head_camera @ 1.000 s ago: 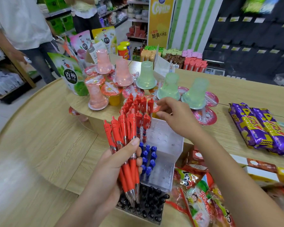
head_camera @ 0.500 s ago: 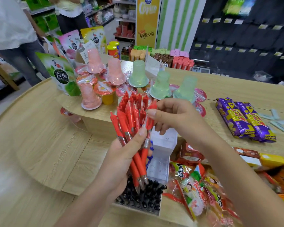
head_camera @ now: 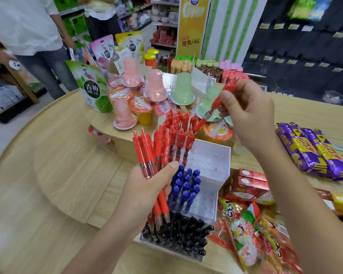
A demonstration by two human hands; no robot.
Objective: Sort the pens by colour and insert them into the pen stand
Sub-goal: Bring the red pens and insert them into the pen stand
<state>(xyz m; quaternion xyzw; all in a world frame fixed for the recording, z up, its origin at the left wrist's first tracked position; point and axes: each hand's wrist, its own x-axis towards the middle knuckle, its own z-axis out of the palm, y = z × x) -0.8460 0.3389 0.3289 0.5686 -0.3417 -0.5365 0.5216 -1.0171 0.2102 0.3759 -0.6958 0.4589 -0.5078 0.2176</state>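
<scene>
Left hand and right hand grip red pens; banner reads "Copico".

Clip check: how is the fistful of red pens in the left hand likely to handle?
The red pens look stiff and light: slim plastic barrels. They fan apart above the left hand, so some may slip. Their clips would probably limit rolling.

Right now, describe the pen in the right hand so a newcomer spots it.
Start at the white stepped pen stand on the table. Above its top tier, the right hand pinches one tilted red pen. It alone hangs in the air, unlike the red bundle the left hand grips or red pens in the stand.
</scene>
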